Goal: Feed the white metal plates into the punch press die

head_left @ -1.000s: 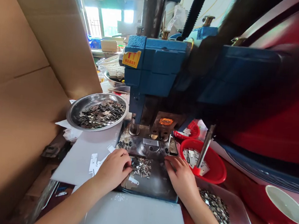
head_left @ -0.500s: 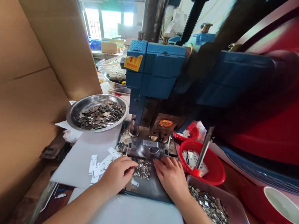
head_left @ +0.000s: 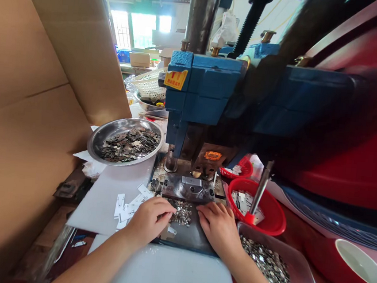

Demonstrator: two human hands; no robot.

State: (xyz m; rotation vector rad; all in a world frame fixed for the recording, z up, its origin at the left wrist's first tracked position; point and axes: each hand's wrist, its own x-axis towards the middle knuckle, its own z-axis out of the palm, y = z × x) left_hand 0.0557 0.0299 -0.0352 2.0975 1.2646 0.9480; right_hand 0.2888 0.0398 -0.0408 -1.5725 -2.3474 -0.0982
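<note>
My left hand [head_left: 150,218] is at the left edge of a pile of small shiny metal pieces [head_left: 183,213], its thumb and forefinger closed in a pinch. Whatever lies between those fingertips is too small to make out. To the right of the pile, my right hand [head_left: 219,224] rests on the dark metal plate [head_left: 194,236], fingers stretched forward and slightly bent, with nothing visible in them. Just beyond both hands is the press die [head_left: 188,190], with a flat metal strip [head_left: 191,181] on top. A small flat part [head_left: 171,231] lies by my left wrist.
The blue press head [head_left: 202,89] hangs over the die. White flat parts [head_left: 128,209] and a steel bowl [head_left: 125,142] of metal pieces are left. On the right stand a red basin [head_left: 277,219] with an upright lever, a clear bin [head_left: 303,268] and a red mug [head_left: 333,266].
The view has shifted slightly, so the scene sits a little further right. Both hands stay in nearly the same places beside the pile, with only slight finger movement.
</note>
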